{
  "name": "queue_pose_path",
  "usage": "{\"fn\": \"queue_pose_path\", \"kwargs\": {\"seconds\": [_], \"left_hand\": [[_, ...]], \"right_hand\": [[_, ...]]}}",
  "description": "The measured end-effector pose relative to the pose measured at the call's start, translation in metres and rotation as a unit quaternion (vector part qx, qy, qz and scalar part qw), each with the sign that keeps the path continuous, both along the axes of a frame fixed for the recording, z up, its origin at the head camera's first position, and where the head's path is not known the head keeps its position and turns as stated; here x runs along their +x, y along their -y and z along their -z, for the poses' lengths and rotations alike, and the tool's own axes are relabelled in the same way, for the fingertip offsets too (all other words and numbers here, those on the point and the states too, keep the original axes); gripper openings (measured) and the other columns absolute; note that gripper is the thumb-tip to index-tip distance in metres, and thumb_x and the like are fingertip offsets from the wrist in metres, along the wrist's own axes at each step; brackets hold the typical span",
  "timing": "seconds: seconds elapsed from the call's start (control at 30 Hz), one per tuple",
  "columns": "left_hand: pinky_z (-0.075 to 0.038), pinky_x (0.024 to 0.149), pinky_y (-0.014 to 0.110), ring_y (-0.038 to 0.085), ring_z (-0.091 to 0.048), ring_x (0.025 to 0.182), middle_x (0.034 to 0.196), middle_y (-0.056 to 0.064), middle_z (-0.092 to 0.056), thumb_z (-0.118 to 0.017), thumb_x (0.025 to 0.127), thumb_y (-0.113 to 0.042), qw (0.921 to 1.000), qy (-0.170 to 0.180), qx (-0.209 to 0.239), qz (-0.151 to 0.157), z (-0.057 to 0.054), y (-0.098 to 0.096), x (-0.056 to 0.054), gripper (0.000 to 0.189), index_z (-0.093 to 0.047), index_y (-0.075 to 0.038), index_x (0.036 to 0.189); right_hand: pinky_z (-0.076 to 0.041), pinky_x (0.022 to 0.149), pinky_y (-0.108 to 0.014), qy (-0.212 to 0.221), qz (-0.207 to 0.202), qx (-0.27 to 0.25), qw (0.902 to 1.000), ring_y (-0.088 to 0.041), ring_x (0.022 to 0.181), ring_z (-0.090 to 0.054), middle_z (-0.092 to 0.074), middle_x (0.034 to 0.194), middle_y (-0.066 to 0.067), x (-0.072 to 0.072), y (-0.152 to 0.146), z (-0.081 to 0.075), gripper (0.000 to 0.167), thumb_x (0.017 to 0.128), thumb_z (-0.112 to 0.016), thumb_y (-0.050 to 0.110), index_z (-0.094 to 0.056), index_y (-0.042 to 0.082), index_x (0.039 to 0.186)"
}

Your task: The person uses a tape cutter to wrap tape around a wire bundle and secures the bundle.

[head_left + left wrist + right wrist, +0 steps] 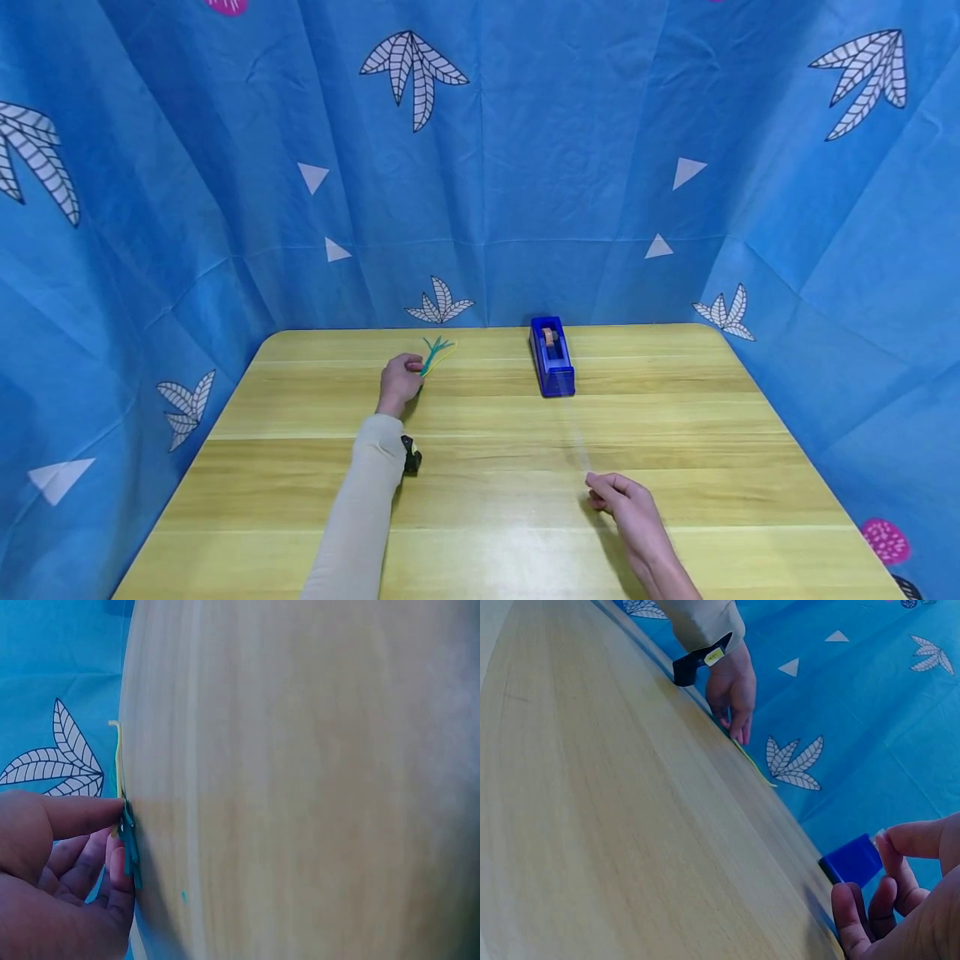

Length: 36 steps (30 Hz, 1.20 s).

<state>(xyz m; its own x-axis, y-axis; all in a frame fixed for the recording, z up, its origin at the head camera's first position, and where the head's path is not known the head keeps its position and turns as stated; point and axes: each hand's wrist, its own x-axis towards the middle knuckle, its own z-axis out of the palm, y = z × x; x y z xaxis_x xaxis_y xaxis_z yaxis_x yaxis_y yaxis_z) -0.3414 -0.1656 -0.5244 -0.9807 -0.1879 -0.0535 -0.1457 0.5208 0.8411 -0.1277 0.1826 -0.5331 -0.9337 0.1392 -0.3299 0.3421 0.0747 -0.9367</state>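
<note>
At the far left of the table, my left hand [400, 383] pinches a small bundle of thin teal strips [435, 352] and a yellow strand [444, 357]. The left wrist view shows thumb and fingers closed on the teal strips [130, 844], low over the tabletop, with the yellow strand [118, 757] sticking out beyond. My right hand [630, 508], nearer the front, pinches the end of a clear strip of tape [577, 437]. That tape stretches back to a blue tape dispenser [557, 383] standing near the far edge. Beside the right fingers, the right wrist view shows part of the dispenser [853, 860].
The wooden table [487, 467] ends at a blue patterned curtain [570, 167], which hangs behind it and along both sides. A tiny teal scrap [184, 896] lies on the wood near my left hand. A black wrist device [410, 456] sits at the left sleeve.
</note>
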Motion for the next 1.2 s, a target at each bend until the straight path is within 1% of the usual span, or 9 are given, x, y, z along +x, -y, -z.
{"fn": "queue_pose_path", "kwargs": {"seconds": [0.2, 0.33, 0.53, 0.7, 0.83, 0.93, 1.03, 1.1, 1.2], "left_hand": [[-0.049, 0.108, 0.049, 0.037, -0.063, 0.119, 0.122, 0.019, -0.071, -0.061, 0.088, 0.015, 0.9998, -0.003, 0.003, 0.02, 0.0, 0.002, 0.0, 0.045, -0.066, 0.001, 0.131], [-0.051, 0.106, 0.049, 0.037, -0.063, 0.119, 0.123, 0.019, -0.071, -0.059, 0.087, 0.017, 0.9992, 0.002, 0.026, 0.031, 0.0, 0.003, 0.001, 0.047, -0.067, 0.0, 0.13], [-0.054, 0.101, 0.046, 0.037, -0.061, 0.123, 0.126, 0.019, -0.07, -0.056, 0.09, 0.017, 0.9978, 0.009, 0.046, 0.046, 0.001, 0.006, 0.001, 0.046, -0.067, -0.001, 0.131], [-0.053, 0.101, 0.047, 0.038, -0.06, 0.122, 0.13, 0.021, -0.067, -0.062, 0.093, 0.012, 0.997, 0.009, 0.051, 0.058, 0.001, 0.006, 0.002, 0.043, -0.065, 0.0, 0.134], [-0.052, 0.103, 0.049, 0.039, -0.061, 0.118, 0.127, 0.023, -0.067, -0.069, 0.093, 0.004, 0.9984, -0.006, 0.023, 0.05, 0.001, 0.006, 0.001, 0.039, -0.065, 0.003, 0.132], [-0.051, 0.103, 0.049, 0.037, -0.064, 0.115, 0.122, 0.021, -0.07, -0.07, 0.094, -0.002, 0.9989, -0.012, -0.025, 0.039, 0.002, 0.001, 0.001, 0.032, -0.068, 0.003, 0.126], [-0.052, 0.101, 0.049, 0.035, -0.067, 0.11, 0.115, 0.018, -0.072, -0.071, 0.095, -0.005, 0.9969, -0.018, -0.071, 0.029, 0.002, -0.005, 0.0, 0.025, -0.071, 0.002, 0.12], [-0.053, 0.098, 0.048, 0.034, -0.068, 0.106, 0.111, 0.017, -0.073, -0.072, 0.095, -0.004, 0.996, -0.023, -0.083, 0.022, 0.002, -0.008, 0.001, 0.022, -0.072, 0.002, 0.116], [-0.054, 0.097, 0.047, 0.033, -0.068, 0.103, 0.108, 0.016, -0.073, -0.073, 0.093, -0.001, 0.9974, -0.02, -0.068, 0.016, 0.001, -0.008, 0.002, 0.02, -0.073, 0.001, 0.114]], "right_hand": [[-0.042, 0.092, -0.033, 0.001, 0.0, -0.001, 1.0, -0.018, 0.094, -0.061, -0.062, 0.102, -0.002, -0.001, 0.0, 0.0, 0.03, 0.102, -0.066, 0.03, -0.071, 0.0, 0.099], [-0.043, 0.092, -0.032, -0.001, 0.001, 0.0, 1.0, -0.017, 0.093, -0.062, -0.063, 0.102, -0.002, 0.0, 0.0, 0.0, 0.032, 0.101, -0.068, 0.031, -0.071, -0.001, 0.101], [-0.043, 0.092, -0.032, -0.003, 0.002, 0.001, 1.0, -0.017, 0.093, -0.062, -0.064, 0.101, -0.003, 0.001, 0.001, -0.001, 0.034, 0.1, -0.069, 0.033, -0.071, -0.001, 0.101], [-0.043, 0.092, -0.032, -0.004, 0.003, -0.001, 1.0, -0.017, 0.092, -0.062, -0.063, 0.101, -0.003, 0.001, 0.001, -0.002, 0.033, 0.1, -0.069, 0.032, -0.07, -0.001, 0.101], [-0.042, 0.092, -0.032, -0.005, 0.002, -0.002, 1.0, -0.018, 0.093, -0.062, -0.064, 0.101, -0.003, 0.001, 0.001, -0.002, 0.033, 0.1, -0.069, 0.032, -0.071, -0.001, 0.102], [-0.042, 0.092, -0.032, -0.006, 0.002, -0.002, 1.0, -0.018, 0.094, -0.062, -0.064, 0.102, -0.003, 0.001, 0.001, -0.002, 0.033, 0.1, -0.069, 0.032, -0.071, -0.001, 0.102], [-0.042, 0.092, -0.033, -0.006, 0.002, 0.0, 1.0, -0.018, 0.094, -0.063, -0.064, 0.103, -0.003, 0.002, 0.0, -0.001, 0.033, 0.1, -0.069, 0.031, -0.071, -0.001, 0.102], [-0.041, 0.092, -0.033, -0.005, 0.0, 0.0, 1.0, -0.018, 0.095, -0.063, -0.064, 0.104, -0.003, 0.001, -0.001, -0.001, 0.033, 0.1, -0.068, 0.032, -0.071, -0.001, 0.102], [-0.041, 0.093, -0.033, -0.004, 0.0, -0.001, 1.0, -0.018, 0.095, -0.063, -0.064, 0.105, -0.003, 0.001, -0.001, 0.001, 0.032, 0.1, -0.068, 0.032, -0.071, 0.0, 0.102]]}}
